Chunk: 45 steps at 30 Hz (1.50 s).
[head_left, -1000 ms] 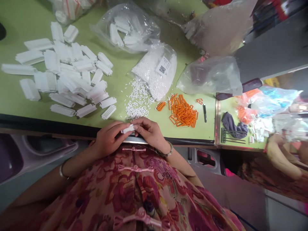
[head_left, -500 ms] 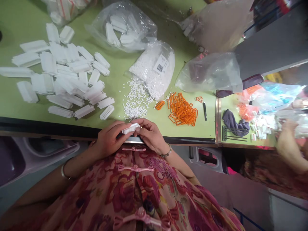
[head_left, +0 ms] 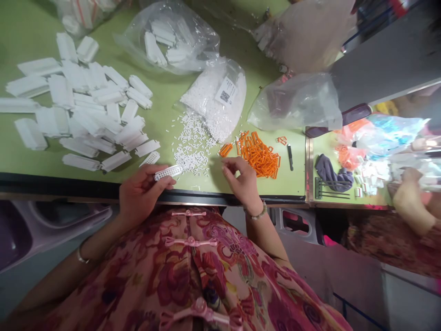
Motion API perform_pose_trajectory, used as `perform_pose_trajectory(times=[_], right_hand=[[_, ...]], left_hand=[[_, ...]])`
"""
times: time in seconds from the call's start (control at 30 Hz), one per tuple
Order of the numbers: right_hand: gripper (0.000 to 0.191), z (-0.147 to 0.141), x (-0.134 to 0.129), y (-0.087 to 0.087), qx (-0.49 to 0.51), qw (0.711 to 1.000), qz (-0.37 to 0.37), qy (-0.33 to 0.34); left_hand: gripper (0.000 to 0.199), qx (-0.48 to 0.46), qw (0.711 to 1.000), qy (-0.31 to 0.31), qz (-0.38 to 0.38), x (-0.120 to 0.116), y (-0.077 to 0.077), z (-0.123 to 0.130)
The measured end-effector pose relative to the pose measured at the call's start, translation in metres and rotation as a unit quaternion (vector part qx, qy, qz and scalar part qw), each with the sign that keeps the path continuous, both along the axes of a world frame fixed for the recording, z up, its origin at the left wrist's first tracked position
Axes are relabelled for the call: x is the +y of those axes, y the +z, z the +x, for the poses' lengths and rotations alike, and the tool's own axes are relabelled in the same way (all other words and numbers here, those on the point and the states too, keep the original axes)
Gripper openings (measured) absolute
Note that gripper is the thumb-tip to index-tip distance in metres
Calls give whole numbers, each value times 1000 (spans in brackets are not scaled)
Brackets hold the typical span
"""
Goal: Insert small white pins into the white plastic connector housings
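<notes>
My left hand (head_left: pixel 139 193) is closed on a white plastic connector housing (head_left: pixel 168 173), gripped near one end between thumb and fingers. Rows of small holes on the housing face me, above the table's front edge. My right hand (head_left: pixel 245 181) hovers apart from it, thumb and index finger curved with a gap between them; nothing shows in the gap. Just beyond that hand lie a heap of orange plastic frames (head_left: pixel 260 154) and a separate orange piece (head_left: pixel 225 150). Small white pegs (head_left: pixel 189 161) are scattered between my hands, spilling from a labelled clear bag (head_left: pixel 220 99).
Many more white housings (head_left: pixel 82 110) are piled at the left. Behind stand clear bags (head_left: pixel 172 37), one holding housings. A black-handled knife (head_left: pixel 290 157) lies right of the orange heap. On the adjoining table, a co-worker's arm (head_left: pixel 411 197) is near a grey cloth (head_left: pixel 332 172).
Both hands were together on the housing. My right hand has let go and moved right, toward the orange heap; my left hand has shifted left with the housing.
</notes>
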State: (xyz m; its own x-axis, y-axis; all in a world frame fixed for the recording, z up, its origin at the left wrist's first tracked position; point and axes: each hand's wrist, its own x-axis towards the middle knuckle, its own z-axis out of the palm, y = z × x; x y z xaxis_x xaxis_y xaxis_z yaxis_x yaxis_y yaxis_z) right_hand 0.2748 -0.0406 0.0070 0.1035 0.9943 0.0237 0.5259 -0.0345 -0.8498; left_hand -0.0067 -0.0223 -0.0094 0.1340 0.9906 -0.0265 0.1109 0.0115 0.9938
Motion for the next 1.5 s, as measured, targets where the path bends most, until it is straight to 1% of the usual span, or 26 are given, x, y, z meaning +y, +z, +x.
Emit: perform_pose_trajectory(times=[0.07,0.13,0.17,0.3,0.4,0.47,0.57,0.63,0.7,0.77,0.83,0.93,1.03,1.17,1.27,1.33,1.4,1.5], right_hand=[[10,3,-5,-4,-75,996,4,48],[8,-3,-9,-8,-119,988,0,98],[9,-8,-11,-11,-141,984,2,111],[11,-18,-12,-18,-225,967,5,121],[17,-16,-11,-18,-239,963,14,125],[21,-15,-11,-15,-198,972,37,120],[20,-22,-11,-5,-83,988,72,109],[19,-31,-10,4,-21,991,74,110],[20,-41,-8,10,12,990,64,121],[20,-49,-4,12,24,989,56,135],[19,-55,-1,10,15,987,58,148],[19,-58,1,5,-17,983,70,167],[18,-58,1,4,-33,980,77,178],[18,-58,2,9,-58,980,42,184],[12,-58,4,12,-37,984,19,174],[12,-57,4,11,8,986,-8,167],[19,-57,3,8,78,980,-64,170],[33,-57,-1,4,206,949,-164,172]], left_hand=[[23,-21,999,5,-32,0,2,-2],[24,-20,999,6,-45,0,5,-2],[26,-21,999,6,-48,-1,6,-2],[32,-30,998,-12,-50,-1,7,2],[36,-21,998,-34,-39,0,2,5],[37,3,999,-49,-25,0,-3,5],[37,57,997,-57,10,-1,-9,5],[36,88,994,-60,32,-1,-12,5],[36,108,991,-64,51,-1,-12,5],[34,119,988,-69,68,-1,-11,5],[32,124,986,-72,87,-1,-10,5],[26,137,981,-72,121,-1,-9,5],[20,155,973,-78,153,0,-9,5],[21,171,964,-91,184,-1,-10,4],[24,184,963,-92,175,-3,-10,3],[26,185,964,-92,166,-4,-9,3],[27,179,967,-91,158,-4,-8,2],[29,172,971,-86,144,-4,-7,1]])
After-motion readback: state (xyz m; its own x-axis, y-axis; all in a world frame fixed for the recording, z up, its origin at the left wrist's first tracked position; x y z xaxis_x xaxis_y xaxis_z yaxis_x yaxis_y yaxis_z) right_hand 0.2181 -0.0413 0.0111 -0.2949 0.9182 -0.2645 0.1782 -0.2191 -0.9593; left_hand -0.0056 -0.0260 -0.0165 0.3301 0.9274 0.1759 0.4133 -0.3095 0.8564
